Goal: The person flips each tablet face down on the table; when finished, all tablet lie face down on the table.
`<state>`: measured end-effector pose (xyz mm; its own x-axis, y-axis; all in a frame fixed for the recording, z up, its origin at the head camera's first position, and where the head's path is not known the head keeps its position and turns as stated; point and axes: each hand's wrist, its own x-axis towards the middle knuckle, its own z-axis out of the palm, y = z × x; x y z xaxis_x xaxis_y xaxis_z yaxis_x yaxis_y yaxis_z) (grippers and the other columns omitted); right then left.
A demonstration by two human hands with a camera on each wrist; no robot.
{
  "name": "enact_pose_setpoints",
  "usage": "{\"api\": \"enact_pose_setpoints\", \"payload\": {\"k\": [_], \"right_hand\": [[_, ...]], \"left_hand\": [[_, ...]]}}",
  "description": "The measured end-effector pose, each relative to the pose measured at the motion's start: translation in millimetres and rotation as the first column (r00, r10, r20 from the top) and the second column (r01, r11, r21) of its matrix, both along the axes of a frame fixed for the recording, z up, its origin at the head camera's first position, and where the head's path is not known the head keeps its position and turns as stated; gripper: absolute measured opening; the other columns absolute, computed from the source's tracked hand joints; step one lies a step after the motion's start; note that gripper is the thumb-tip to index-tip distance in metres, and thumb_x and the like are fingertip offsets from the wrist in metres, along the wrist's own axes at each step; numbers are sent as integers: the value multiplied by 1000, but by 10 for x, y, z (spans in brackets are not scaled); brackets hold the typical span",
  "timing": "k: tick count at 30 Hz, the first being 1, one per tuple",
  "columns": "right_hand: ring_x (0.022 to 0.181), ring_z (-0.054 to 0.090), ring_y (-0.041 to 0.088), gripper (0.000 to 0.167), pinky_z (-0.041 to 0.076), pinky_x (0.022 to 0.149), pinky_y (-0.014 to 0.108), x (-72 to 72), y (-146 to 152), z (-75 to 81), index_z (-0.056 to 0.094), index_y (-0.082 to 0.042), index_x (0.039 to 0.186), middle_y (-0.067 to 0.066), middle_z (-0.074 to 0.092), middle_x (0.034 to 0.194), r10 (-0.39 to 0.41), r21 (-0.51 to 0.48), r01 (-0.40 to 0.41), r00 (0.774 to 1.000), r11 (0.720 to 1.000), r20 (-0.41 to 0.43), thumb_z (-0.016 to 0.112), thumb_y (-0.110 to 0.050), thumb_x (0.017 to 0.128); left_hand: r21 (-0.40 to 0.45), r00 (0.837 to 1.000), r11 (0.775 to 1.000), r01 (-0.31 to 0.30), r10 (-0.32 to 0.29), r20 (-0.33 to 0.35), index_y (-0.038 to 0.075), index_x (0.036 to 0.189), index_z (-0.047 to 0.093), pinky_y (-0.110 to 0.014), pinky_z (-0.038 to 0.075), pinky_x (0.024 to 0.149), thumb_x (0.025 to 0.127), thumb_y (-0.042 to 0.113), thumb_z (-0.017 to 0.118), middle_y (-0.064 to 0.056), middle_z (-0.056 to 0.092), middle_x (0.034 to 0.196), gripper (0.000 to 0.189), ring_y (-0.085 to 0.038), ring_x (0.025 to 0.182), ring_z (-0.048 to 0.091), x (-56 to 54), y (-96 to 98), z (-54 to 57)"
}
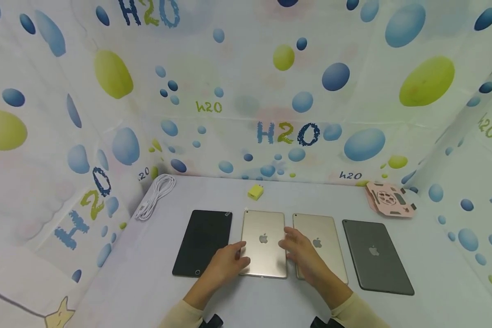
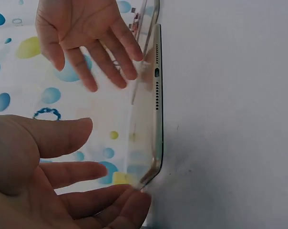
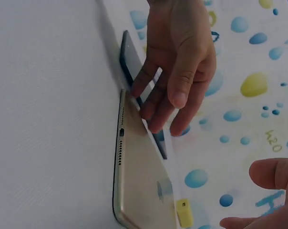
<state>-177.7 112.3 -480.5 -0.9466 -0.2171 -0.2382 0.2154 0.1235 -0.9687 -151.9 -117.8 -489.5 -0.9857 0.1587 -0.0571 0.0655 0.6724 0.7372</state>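
Note:
A gold tablet (image 1: 264, 221) lies back up on the white table, its apple logo showing. My left hand (image 1: 225, 262) is at its left edge, with relaxed fingers right at the side near the lower corner. At the other side my right hand (image 1: 305, 255) hovers with spread, slightly bent fingers, partly over a second gold tablet (image 1: 321, 223). In the left wrist view, the tablet's port edge (image 2: 158, 95) stands between both hands. A black tablet (image 1: 205, 237), screen up, lies left of it. On the far right, a dark grey tablet (image 1: 379, 264) lies back up.
Behind the tablets sits a yellow charger plug (image 1: 255, 192). A coiled white cable (image 1: 156, 197) lies at the back left, and a pink flat stand with a round cut-out pattern (image 1: 391, 200) at the back right. Patterned cloth (image 1: 238, 68) walls in the table.

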Motion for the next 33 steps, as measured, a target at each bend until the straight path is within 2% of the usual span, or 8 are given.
{"api": "enact_pose_setpoints", "payload": {"k": [3, 5, 11, 16, 19, 22, 27, 33], "right_hand": [[149, 26, 49, 68, 28, 115, 68, 56, -61, 104, 33, -4, 157, 24, 25, 164, 41, 39, -39, 997, 998, -64, 62, -20, 97], [148, 28, 48, 68, 27, 115, 68, 104, -136, 165, 35, -6, 157, 21, 27, 164, 82, 47, -78, 993, 996, -84, 63, -20, 97], [135, 49, 42, 64, 43, 107, 63, 142, -415, 185, 36, -10, 157, 22, 31, 162, 208, -20, -210, 975, 978, -72, 60, -24, 99], [134, 50, 44, 68, 48, 103, 60, 139, -606, 140, 32, -8, 158, 26, 31, 161, 214, -176, -209, 977, 962, 5, 60, -25, 98], [132, 51, 46, 70, 51, 100, 57, 162, -719, 103, 28, -7, 159, 28, 31, 160, 190, -292, -159, 979, 943, 80, 59, -23, 98], [129, 52, 44, 71, 53, 97, 55, 192, -838, 47, 27, -9, 160, 28, 31, 158, 171, -366, -112, 976, 924, 132, 58, -21, 98], [135, 45, 46, 69, 47, 102, 62, 196, -1004, -10, 27, -7, 159, 29, 29, 158, 174, -409, -98, 973, 907, 153, 57, -20, 98], [142, 31, 54, 72, 37, 102, 76, 174, -1137, -22, 26, -3, 158, 34, 24, 159, 172, -428, -79, 968, 900, 183, 57, -16, 95]], "left_hand": [[7, 999, 1000, -28, 28, -39, -3, 136, 61, -63, 46, 102, 91, 16, 73, -28, 61, 133, 51, -47, 127, 55, 66, -60, 51], [11, 996, 998, -69, 70, -54, 2, 139, 60, -68, 36, 109, 92, 16, 73, -28, 51, 146, 50, -50, 138, 44, 113, -150, 101], [9, 986, 987, -160, 160, -53, 6, 148, 52, -71, 29, 112, 99, 18, 65, -28, 39, 156, 52, -51, 144, 34, 152, -673, 274], [8, 969, 971, -237, 236, 79, 8, 154, 42, -67, 30, 114, 103, 19, 58, -26, 35, 159, 55, -50, 147, 29, 228, -1036, 309], [5, 950, 961, -278, 274, 147, 10, 155, 41, -68, 32, 112, 103, 21, 58, -27, 32, 160, 56, -52, 146, 29, 264, -1118, 305], [2, 943, 957, -290, 285, 170, 10, 155, 41, -68, 31, 112, 102, 20, 57, -27, 32, 160, 56, -52, 146, 28, 277, -1153, 268], [-2, 942, 953, -302, 299, 151, 8, 153, 43, -67, 27, 115, 101, 16, 58, -28, 33, 159, 55, -51, 147, 27, 259, -1185, 189], [56, 941, 950, -307, 294, 168, 6, 152, 45, -65, 27, 116, 100, 14, 59, -32, 32, 158, 54, -51, 147, 27, 206, -1193, 133]]}}
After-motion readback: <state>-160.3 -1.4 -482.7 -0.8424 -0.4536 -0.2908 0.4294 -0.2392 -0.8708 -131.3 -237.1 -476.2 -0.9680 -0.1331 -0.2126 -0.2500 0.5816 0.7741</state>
